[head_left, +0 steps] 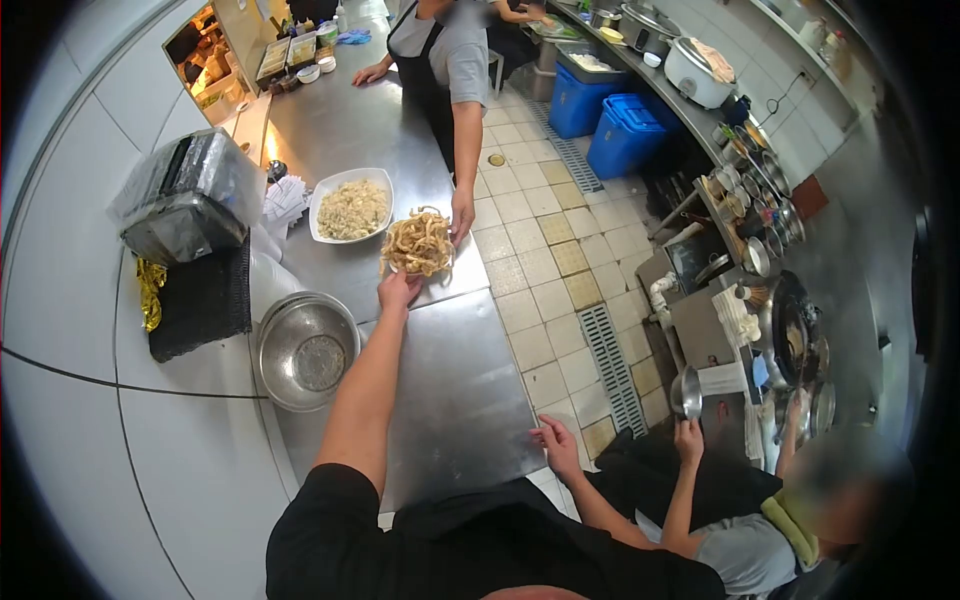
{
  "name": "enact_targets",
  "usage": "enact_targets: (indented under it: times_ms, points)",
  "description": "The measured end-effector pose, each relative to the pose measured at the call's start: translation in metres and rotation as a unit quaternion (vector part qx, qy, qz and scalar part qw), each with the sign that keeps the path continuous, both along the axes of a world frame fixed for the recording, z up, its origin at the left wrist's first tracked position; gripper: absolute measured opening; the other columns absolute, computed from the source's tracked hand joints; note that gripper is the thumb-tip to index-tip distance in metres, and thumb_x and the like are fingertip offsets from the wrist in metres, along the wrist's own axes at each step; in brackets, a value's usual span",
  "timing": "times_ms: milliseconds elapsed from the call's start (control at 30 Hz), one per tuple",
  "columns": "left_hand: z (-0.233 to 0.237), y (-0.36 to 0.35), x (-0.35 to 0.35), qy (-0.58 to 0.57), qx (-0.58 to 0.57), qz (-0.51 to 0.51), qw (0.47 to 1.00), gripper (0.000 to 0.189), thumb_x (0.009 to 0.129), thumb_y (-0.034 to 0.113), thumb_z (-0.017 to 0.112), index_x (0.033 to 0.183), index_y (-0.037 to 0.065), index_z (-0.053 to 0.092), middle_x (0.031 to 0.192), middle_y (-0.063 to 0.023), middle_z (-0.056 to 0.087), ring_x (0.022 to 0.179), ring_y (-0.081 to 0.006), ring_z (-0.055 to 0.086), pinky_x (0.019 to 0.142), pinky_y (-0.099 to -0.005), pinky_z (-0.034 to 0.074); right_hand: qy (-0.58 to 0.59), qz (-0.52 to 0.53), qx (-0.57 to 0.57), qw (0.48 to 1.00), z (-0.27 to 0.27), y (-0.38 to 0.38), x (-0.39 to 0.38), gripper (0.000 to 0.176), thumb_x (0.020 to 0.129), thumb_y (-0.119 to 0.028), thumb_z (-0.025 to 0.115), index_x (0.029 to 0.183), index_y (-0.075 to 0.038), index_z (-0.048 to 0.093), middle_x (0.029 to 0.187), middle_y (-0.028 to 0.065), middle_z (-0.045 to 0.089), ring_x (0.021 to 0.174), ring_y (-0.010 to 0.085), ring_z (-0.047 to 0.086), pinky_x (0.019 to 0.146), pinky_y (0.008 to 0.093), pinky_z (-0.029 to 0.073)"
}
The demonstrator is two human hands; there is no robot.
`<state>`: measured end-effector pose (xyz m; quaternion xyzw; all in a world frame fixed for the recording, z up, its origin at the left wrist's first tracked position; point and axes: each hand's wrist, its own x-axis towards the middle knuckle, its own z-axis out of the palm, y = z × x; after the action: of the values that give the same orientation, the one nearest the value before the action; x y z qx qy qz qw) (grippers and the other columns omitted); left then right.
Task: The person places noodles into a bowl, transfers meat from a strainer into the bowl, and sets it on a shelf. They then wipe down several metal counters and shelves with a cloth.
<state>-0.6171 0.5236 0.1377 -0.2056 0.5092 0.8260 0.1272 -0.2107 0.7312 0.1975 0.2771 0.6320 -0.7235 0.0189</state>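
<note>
My left arm stretches forward over the steel counter. My left hand [399,289] is closed on the near edge of a dish heaped with golden-brown fried strips [418,243]; the dish itself is mostly hidden under the food. Opposite, a co-worker's hand [462,214] touches the far right side of the same dish. Just behind it on the counter is a white square bowl [322,232] of pale fried rice [352,208]. My right hand [556,446] hovers by the counter's right edge, fingers apart, holding nothing.
Nested steel bowls [309,352] stand at the counter's left, below a wrapped black stack [190,200]. A co-worker at right holds a metal pan [686,393] near the woks [790,330]. Blue bins [625,138] and a floor drain [612,370] lie beyond the tiled aisle.
</note>
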Motion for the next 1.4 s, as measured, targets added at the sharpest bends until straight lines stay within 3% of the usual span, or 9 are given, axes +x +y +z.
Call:
enact_targets:
  times_ms: [167,367,433,633,733,933,1133,1233,1400]
  points:
    - [0.007,-0.008,0.046,-0.07,-0.04,-0.032,0.996,0.023,0.088,0.024,0.042,0.099,0.005,0.049,0.087,-0.0091,0.058,0.062,-0.0162,0.057,0.051,-0.0254,0.046,0.041,0.01,0.035,0.998,0.029,-0.024,-0.002,0.027,0.089,-0.018,0.043,0.109,-0.001,0.051,0.081,0.0062,0.061,0.067,0.0069,0.051,0.064,0.0203,0.042]
    - [0.071,-0.027,0.217,0.127,-0.181,-0.255,0.941,0.024,0.088,0.024,0.044,0.087,0.004,0.058,0.074,-0.0039,0.059,0.053,-0.009,0.052,0.048,-0.0228,0.043,0.071,0.032,0.095,0.992,0.059,-0.052,0.0,0.028,0.089,-0.021,0.042,0.103,-0.001,0.055,0.072,0.0026,0.059,0.061,0.0058,0.048,0.058,0.0201,0.041]
    - [0.07,-0.048,0.258,0.116,-0.217,-0.278,0.928,0.025,0.087,0.023,0.046,0.081,0.003,0.06,0.07,-0.0036,0.06,0.052,-0.0091,0.052,0.048,-0.0225,0.043,0.082,0.046,0.123,0.988,0.073,-0.066,0.007,0.028,0.09,-0.022,0.041,0.102,-0.001,0.056,0.069,0.002,0.058,0.06,0.0058,0.047,0.057,0.0203,0.04]
    - [0.057,-0.115,0.268,0.135,-0.244,-0.172,0.945,0.02,0.083,0.014,0.045,0.081,0.001,0.06,0.069,-0.0044,0.06,0.053,-0.0089,0.052,0.051,-0.0234,0.044,0.119,0.055,0.163,0.978,0.104,-0.121,0.048,0.028,0.091,-0.022,0.038,0.095,-0.003,0.058,0.064,0.0013,0.057,0.057,0.0056,0.046,0.055,0.0204,0.038]
    - [0.055,-0.136,0.258,0.228,-0.222,-0.121,0.94,0.02,0.081,0.013,0.044,0.084,0.001,0.06,0.072,-0.0044,0.06,0.058,-0.0089,0.053,0.054,-0.0233,0.043,0.095,0.022,0.171,0.98,0.104,-0.142,0.085,0.028,0.092,-0.022,0.037,0.093,-0.003,0.058,0.064,0.0014,0.056,0.056,0.0057,0.046,0.054,0.0206,0.038]
    - [0.074,-0.145,0.255,0.185,-0.274,-0.257,0.908,0.03,0.081,0.029,0.051,0.09,0.002,0.059,0.081,-0.0088,0.061,0.067,-0.0137,0.056,0.062,-0.0266,0.045,0.068,-0.028,0.201,0.977,0.117,-0.17,0.156,0.023,0.09,-0.011,0.035,0.1,-0.002,0.053,0.058,-0.001,0.045,0.054,0.0064,0.041,0.053,0.0203,0.036]
    - [0.072,-0.128,0.274,0.194,-0.464,-0.363,0.785,0.057,0.075,0.046,0.056,0.107,-0.001,0.05,0.095,-0.0167,0.06,0.092,-0.0272,0.055,0.083,-0.0346,0.041,0.092,-0.061,0.255,0.961,0.12,-0.174,0.197,0.04,0.082,0.003,0.034,0.121,-0.004,0.04,0.069,0.0028,0.047,0.061,0.0073,0.043,0.059,0.0202,0.039]
    - [0.068,-0.125,0.275,0.211,-0.504,-0.372,0.751,0.057,0.072,0.038,0.062,0.11,-0.002,0.046,0.094,-0.0169,0.059,0.082,-0.0246,0.059,0.075,-0.0333,0.046,0.132,-0.08,0.281,0.947,0.133,-0.171,0.204,0.052,0.073,0.008,0.035,0.124,-0.004,0.038,0.075,0.0039,0.051,0.062,0.0074,0.045,0.062,0.0203,0.041]
    - [0.05,-0.128,0.273,0.11,-0.351,-0.396,0.842,0.04,0.071,0.019,0.064,0.102,-0.002,0.049,0.084,-0.0129,0.059,0.057,-0.0198,0.06,0.049,-0.0291,0.048,0.133,-0.082,0.239,0.958,0.12,-0.156,0.222,0.057,0.069,0.007,0.039,0.125,-0.005,0.037,0.081,0.0051,0.055,0.062,0.0072,0.048,0.063,0.0202,0.042]
